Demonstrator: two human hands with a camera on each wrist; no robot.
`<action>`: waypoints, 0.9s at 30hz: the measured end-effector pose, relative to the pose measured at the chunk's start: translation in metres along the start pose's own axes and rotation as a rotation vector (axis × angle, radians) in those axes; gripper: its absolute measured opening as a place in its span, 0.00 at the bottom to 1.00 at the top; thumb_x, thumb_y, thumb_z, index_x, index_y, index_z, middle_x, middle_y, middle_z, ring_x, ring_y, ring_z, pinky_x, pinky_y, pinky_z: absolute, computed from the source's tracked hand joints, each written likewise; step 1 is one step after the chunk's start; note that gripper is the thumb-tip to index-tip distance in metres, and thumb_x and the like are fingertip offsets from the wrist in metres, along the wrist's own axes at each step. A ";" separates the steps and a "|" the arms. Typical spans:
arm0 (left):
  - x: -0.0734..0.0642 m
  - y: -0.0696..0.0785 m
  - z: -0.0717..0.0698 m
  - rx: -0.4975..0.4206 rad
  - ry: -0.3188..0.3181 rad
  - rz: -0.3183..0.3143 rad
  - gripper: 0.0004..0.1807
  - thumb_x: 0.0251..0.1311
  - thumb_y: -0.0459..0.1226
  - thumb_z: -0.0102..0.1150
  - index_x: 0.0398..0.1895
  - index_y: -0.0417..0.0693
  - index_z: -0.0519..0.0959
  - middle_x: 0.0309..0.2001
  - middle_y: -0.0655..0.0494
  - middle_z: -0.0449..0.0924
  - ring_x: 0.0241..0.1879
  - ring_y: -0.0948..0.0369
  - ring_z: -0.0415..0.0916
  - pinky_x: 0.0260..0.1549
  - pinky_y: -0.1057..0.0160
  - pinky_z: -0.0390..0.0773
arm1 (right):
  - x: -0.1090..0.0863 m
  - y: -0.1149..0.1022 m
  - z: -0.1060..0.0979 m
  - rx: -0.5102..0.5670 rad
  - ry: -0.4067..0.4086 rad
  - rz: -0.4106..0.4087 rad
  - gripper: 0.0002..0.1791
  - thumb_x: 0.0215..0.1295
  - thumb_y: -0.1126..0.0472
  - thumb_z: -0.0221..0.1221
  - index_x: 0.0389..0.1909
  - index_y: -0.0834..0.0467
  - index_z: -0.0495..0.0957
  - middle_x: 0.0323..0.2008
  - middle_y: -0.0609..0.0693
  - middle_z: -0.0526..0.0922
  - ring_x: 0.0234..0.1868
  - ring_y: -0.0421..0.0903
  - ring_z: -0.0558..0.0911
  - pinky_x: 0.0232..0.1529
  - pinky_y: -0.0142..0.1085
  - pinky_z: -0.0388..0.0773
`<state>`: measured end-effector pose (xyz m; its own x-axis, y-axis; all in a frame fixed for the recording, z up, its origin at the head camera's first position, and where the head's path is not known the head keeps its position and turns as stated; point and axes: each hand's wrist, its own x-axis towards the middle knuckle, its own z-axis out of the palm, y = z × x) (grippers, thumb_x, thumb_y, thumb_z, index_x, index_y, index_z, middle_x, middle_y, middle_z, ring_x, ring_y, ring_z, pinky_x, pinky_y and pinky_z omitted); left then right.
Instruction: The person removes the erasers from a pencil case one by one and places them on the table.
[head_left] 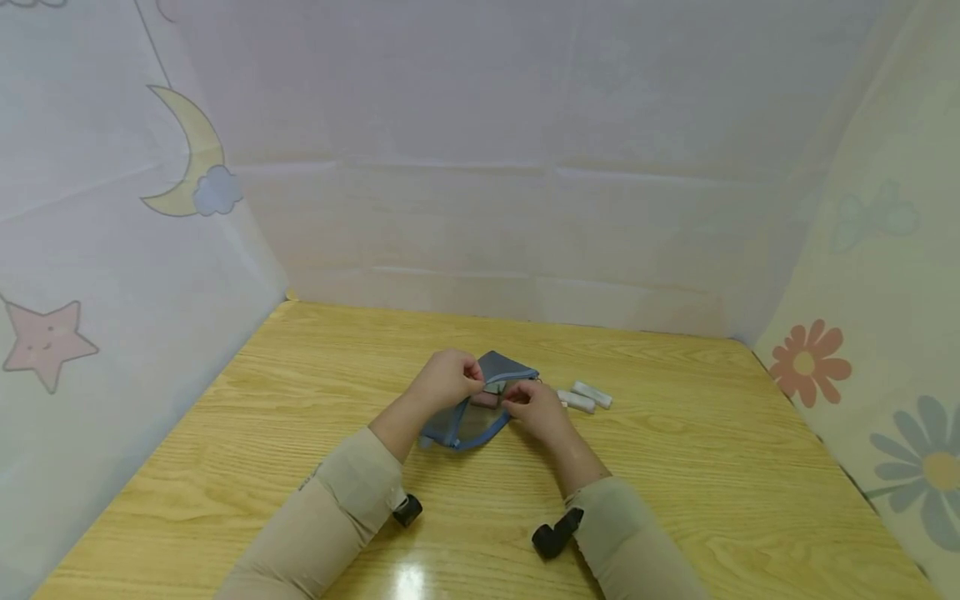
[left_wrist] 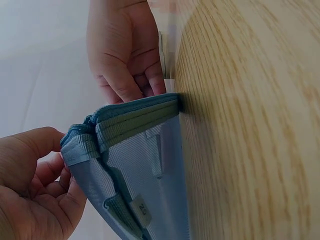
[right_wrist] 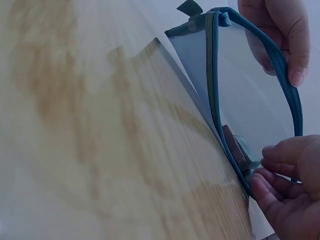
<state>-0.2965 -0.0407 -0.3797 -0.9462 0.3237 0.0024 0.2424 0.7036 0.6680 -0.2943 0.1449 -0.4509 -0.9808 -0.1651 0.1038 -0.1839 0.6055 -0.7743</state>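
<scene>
A blue see-through zip pouch lies on the table with its zip mouth spread apart. My left hand pinches its far rim; in the left wrist view the thumb of the left hand presses on the blue edging. At the near right rim is my right hand, its thumb and fingers curled at the blue zip band in the right wrist view. Inside the pouch sit a brownish-pink item and a small green item, both partly hidden. A small printed label shows on the pouch.
Two white tube-like pieces lie side by side just right of the right hand. The wood-grain table is bounded by pale printed sheets at the back and both sides.
</scene>
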 end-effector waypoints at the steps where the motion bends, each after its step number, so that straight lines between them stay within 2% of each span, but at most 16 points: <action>1: 0.000 0.000 0.000 0.003 -0.001 0.003 0.06 0.51 0.35 0.61 0.20 0.51 0.77 0.22 0.61 0.75 0.24 0.62 0.69 0.23 0.66 0.70 | 0.000 0.000 0.001 -0.013 0.003 -0.003 0.04 0.56 0.62 0.62 0.32 0.58 0.80 0.30 0.49 0.81 0.33 0.44 0.78 0.34 0.37 0.75; 11: 0.002 0.000 0.001 0.003 0.002 0.005 0.06 0.51 0.35 0.61 0.19 0.51 0.77 0.22 0.61 0.75 0.23 0.62 0.70 0.23 0.66 0.70 | 0.003 -0.003 0.005 -0.050 0.001 0.058 0.09 0.55 0.62 0.62 0.38 0.60 0.80 0.34 0.51 0.82 0.37 0.46 0.80 0.37 0.38 0.76; 20: 0.003 0.000 0.001 -0.002 -0.007 0.004 0.05 0.52 0.35 0.60 0.20 0.51 0.77 0.23 0.60 0.75 0.24 0.62 0.69 0.23 0.66 0.70 | 0.008 0.002 0.009 -0.067 0.005 0.026 0.11 0.54 0.63 0.62 0.38 0.62 0.80 0.33 0.52 0.82 0.36 0.47 0.80 0.37 0.39 0.76; 27: 0.005 0.001 0.000 0.009 0.001 0.014 0.05 0.51 0.35 0.60 0.20 0.50 0.77 0.23 0.60 0.75 0.24 0.62 0.69 0.23 0.66 0.69 | 0.011 -0.001 0.012 -0.065 -0.003 0.049 0.13 0.55 0.62 0.62 0.42 0.62 0.80 0.36 0.53 0.82 0.39 0.49 0.79 0.39 0.41 0.76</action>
<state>-0.3007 -0.0384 -0.3796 -0.9430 0.3325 0.0125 0.2572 0.7047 0.6613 -0.3039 0.1335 -0.4565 -0.9885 -0.1366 0.0644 -0.1395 0.6620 -0.7364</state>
